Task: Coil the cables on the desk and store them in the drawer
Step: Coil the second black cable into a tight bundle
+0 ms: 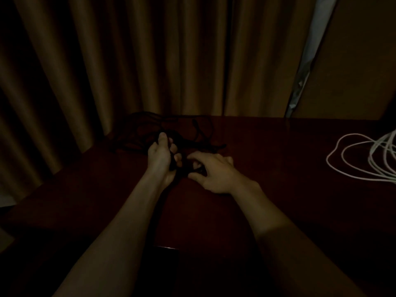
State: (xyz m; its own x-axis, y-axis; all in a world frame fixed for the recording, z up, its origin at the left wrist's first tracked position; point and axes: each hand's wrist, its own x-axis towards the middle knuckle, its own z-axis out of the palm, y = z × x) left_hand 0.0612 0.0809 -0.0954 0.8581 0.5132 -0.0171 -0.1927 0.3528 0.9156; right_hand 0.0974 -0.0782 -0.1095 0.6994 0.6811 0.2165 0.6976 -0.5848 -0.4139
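A black cable (147,127) lies in a loose tangle at the back left of the dark red desk (278,146). My left hand (162,157) grips a bundle of its strands, fingers curled round them. Just to the right, my right hand (214,172) pinches a black strand between thumb and fingers, close to the desk top. A white cable (364,161) lies in loose loops at the desk's right edge, apart from both hands. The scene is dim, so the black strands are hard to follow. No drawer is visible.
Brown curtains (128,61) hang close behind the desk. A pale gap (308,58) shows between curtain and a brown panel at the right. A small dark object with a glinting edge (167,248) sits near the desk's front.
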